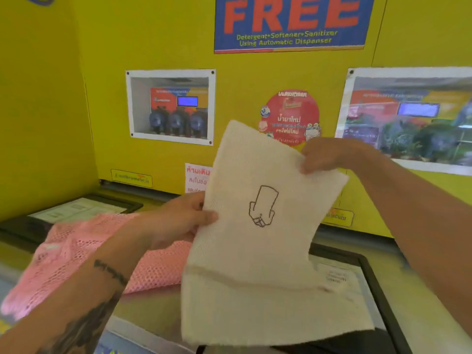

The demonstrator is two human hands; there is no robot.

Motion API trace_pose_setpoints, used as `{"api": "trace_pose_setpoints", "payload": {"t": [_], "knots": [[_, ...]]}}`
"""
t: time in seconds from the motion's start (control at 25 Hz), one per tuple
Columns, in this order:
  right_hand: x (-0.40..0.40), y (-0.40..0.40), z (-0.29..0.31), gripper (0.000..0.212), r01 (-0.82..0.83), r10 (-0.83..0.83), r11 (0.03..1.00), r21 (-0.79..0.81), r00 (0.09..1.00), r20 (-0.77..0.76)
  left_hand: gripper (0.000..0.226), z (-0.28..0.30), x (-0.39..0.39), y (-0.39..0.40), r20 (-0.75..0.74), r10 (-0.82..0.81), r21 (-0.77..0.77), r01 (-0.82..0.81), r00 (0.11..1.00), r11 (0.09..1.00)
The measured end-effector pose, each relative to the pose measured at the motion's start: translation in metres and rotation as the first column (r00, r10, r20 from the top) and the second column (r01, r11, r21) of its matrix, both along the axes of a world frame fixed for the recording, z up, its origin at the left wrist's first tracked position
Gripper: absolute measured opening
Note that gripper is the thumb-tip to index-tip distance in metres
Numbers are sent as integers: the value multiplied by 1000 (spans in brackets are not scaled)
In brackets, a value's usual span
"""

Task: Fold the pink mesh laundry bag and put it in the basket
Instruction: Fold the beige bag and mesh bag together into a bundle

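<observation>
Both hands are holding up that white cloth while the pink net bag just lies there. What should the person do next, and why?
Probably set the white cloth aside. The left hand and right hand both grip its edges, so neither is free for the pink mesh bag, which lies unfolded on the machine top. No basket is in view.

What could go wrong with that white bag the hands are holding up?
The white mesh bag hangs only from pinches by the left hand and right hand, so it might slip or fold crooked. The pink mesh bag lies unfolded near the machine top's edge and may slide off.
</observation>
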State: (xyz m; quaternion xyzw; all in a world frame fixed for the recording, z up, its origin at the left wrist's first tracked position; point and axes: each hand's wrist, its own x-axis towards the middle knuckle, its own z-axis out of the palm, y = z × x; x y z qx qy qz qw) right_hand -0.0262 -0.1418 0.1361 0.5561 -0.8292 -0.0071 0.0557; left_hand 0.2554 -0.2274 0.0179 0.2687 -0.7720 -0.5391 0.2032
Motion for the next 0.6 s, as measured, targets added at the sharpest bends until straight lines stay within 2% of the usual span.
{"api": "trace_pose_setpoints", "payload": {"t": [0.08, 0.12, 0.16, 0.24, 0.28, 0.36, 0.44, 0.48, 0.52, 0.6], "knots": [[-8, -15, 5, 30, 50, -49, 999, -17, 996, 75, 31, 35, 18, -19, -62, 30, 32, -28, 998, 999], [-13, -20, 4, 34, 64, -60, 998, -22, 988, 143, 30, 52, 26, -25, -24, 30, -2, -30, 999, 1000], [-14, -26, 3, 35, 63, -56, 998, -24, 975, 217, 28, 70, 34, -34, 59, 46, -75, -41, 997, 996], [-12, -36, -9, 31, 69, -47, 996, -49, 930, 365, 25, 97, 41, -62, 294, 174, -346, -65, 940, 936], [-8, -41, -19, 28, 85, -49, 995, -58, 890, 454, 27, 104, 40, -75, 377, 281, -507, -58, 883, 860], [5, -54, -50, 20, 95, -58, 995, -34, 809, 585, 39, 102, 37, -103, 412, 497, -767, -4, 764, 642], [20, -68, -89, 22, 98, -70, 995, -13, 796, 601, 52, 82, 30, -121, 350, 647, -886, 16, 678, 463], [28, -75, -111, 27, 92, -76, 996, -2, 827, 557, 54, 68, 29, -125, 325, 669, -906, 17, 668, 423], [37, -80, -131, 30, 80, -84, 996, 28, 873, 481, 54, 52, 29, -125, 345, 644, -884, 7, 683, 467], [46, -82, -164, 31, 44, -77, 994, 99, 931, 358, 55, 19, 35, -114, 484, 487, -729, 27, 727, 684]]}}
